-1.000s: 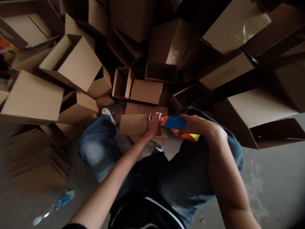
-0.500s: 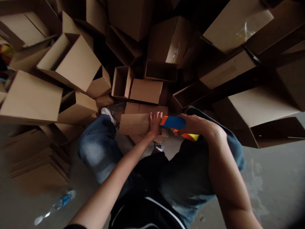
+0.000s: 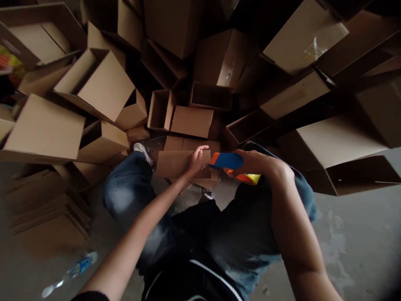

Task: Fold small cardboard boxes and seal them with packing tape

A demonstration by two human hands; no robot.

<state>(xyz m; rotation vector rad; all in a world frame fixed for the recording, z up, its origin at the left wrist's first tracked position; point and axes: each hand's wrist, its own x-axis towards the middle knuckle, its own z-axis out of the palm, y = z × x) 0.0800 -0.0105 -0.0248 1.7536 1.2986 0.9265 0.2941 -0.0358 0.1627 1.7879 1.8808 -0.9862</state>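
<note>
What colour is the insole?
The insole is blue, orange and yellow, best in the head view.

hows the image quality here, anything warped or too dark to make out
In the head view, the wide lens bends the cardboard boxes outward; the gaps between them sink into deep shadow; the plastic bottle at the lower left looks blurred.

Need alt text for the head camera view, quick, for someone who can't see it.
The right hand grips a blue-and-orange insole, while the open left hand sits near it, over a small cardboard box. Open cardboard boxes are heaped ahead of a jeans-clad knee, and a plastic water bottle lies on the concrete floor.
</note>
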